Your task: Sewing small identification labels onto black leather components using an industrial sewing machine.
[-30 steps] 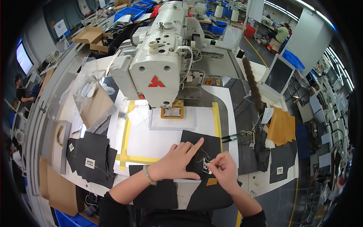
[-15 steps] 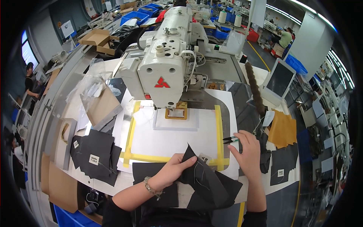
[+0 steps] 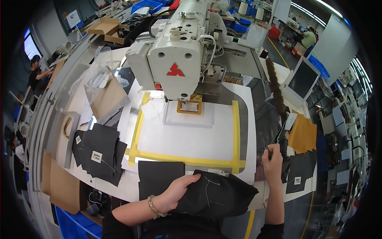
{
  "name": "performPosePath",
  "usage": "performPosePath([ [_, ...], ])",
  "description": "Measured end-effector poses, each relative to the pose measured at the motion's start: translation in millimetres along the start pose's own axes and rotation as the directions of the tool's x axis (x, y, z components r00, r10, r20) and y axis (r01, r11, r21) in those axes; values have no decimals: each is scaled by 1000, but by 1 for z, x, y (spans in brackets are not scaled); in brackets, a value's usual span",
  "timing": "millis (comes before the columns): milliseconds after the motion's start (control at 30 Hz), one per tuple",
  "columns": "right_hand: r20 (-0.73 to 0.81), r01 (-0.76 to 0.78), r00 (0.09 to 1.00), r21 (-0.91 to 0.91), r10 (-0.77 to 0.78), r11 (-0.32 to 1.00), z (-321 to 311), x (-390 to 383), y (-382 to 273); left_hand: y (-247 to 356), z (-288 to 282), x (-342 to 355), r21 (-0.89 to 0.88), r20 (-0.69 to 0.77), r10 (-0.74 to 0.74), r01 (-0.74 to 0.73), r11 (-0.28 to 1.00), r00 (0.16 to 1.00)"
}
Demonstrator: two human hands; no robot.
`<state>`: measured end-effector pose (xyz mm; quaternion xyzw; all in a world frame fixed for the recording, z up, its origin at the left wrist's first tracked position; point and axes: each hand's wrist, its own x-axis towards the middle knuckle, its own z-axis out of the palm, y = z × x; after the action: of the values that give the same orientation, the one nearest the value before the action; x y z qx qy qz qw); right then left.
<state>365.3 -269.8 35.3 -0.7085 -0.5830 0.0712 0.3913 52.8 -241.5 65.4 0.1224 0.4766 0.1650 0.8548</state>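
My left hand [image 3: 178, 190] is closed on the edge of a dark grey fabric piece [image 3: 223, 195], thumb on top. The face turned up shows loose white thread tails. In my right hand [image 3: 273, 161], to the right of that fabric, the fingers are wrapped round small thread snips [image 3: 268, 151], mostly hidden by the fist. Another dark fabric piece [image 3: 159, 175] lies at the table's front edge, beyond my left forearm. Ahead stands a white sewing machine [image 3: 175, 59], its brown frame clamp [image 3: 189, 108] over a white sheet [image 3: 183, 139] edged with yellow tape.
Dark fabric pieces with pale labels [image 3: 99, 147] lie at left, more labelled fabric [image 3: 300, 175] at right beside mustard fabric [image 3: 303, 133]. An open cardboard box [image 3: 105, 99] with plastic wrap stands at left. A screen [image 3: 302, 79] stands at the back right.
The left hand has lowered the fabric and spread it, turning the threaded face up; its label has gone from sight. My right hand has moved right and closed round the snips.
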Motion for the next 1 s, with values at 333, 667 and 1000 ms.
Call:
performPosePath([
  [333,275,546,831,-237,-484,803,-47,-36,-101,-14,-12,9,-215,83,94,-74,974,992],
  [667,160,669,722,-408,-673,621,-20,-41,-100,-20,2,7,-113,83,136,-127,986,987],
  [1000,224,681,732,-289,-644,673,-17,-39,-99,-12,4,19,110,514,273,-378,919,813],
])
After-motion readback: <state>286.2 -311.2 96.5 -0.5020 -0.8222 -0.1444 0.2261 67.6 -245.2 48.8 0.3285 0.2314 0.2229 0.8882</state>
